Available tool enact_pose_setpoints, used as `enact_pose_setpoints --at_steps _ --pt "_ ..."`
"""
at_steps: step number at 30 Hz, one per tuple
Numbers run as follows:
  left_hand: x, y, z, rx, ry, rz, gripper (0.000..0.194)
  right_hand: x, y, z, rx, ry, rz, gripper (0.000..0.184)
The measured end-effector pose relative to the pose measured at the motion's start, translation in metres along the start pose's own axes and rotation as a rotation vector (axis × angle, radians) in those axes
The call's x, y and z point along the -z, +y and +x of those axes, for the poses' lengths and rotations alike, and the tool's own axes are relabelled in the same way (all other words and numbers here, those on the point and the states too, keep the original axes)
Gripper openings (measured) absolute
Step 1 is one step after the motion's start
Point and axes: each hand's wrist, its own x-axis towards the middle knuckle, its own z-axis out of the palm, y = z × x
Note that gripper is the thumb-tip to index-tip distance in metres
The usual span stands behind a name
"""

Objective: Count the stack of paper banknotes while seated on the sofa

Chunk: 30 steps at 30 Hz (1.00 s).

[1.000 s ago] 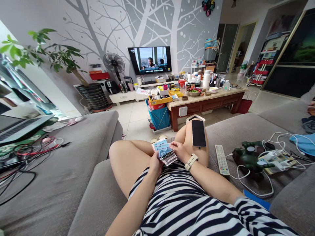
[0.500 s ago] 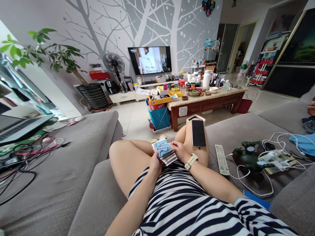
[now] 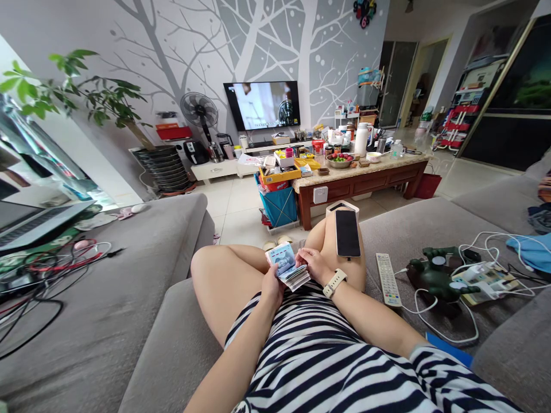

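Blue-printed paper banknotes [image 3: 287,269] fan in a stack over a striped dress [image 3: 310,367]. The left hand [image 3: 272,285] has its grip closed around them from below; the right hand [image 3: 313,265], wearing a white watch [image 3: 334,283], pinches their edge. A black phone [image 3: 348,233] lies on a bare leg [image 3: 321,238] just beyond.

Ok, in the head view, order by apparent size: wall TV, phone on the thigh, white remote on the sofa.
Largest: the wall TV.
Then, unranked: the phone and white remote look alike in length.
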Motion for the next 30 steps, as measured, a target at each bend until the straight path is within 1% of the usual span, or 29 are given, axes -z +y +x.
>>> enact_pose_setpoints --at_steps 6,8,12,14,18,22,27,30 --pt "-0.003 0.002 -0.002 0.007 0.009 -0.008 0.034 0.001 0.000 0.000 0.087 0.009 -0.085 0.035" --pt "-0.004 0.003 -0.005 -0.002 0.006 -0.012 0.034 0.001 0.001 0.002 0.073 0.028 -0.074 0.036" --pt "-0.008 0.006 -0.009 -0.004 0.033 0.011 0.035 0.001 0.004 0.005 0.023 0.095 -0.028 0.045" --pt "-0.008 0.006 -0.011 0.003 0.039 0.029 0.034 0.001 0.005 0.006 0.020 0.110 -0.041 0.045" --pt "-0.007 0.005 -0.011 -0.007 0.016 0.036 0.033 0.003 0.005 0.005 0.032 0.081 -0.115 0.036" --pt "-0.004 0.002 -0.007 -0.017 -0.010 0.024 0.031 0.003 0.005 0.004 0.054 0.079 -0.143 0.035" --pt "-0.002 0.001 -0.001 -0.002 0.016 -0.010 0.033 0.002 0.003 0.002 0.084 0.070 -0.145 0.035" --pt "-0.002 0.001 0.001 0.008 0.007 -0.017 0.034 0.001 0.001 0.001 0.077 0.048 -0.114 0.034"
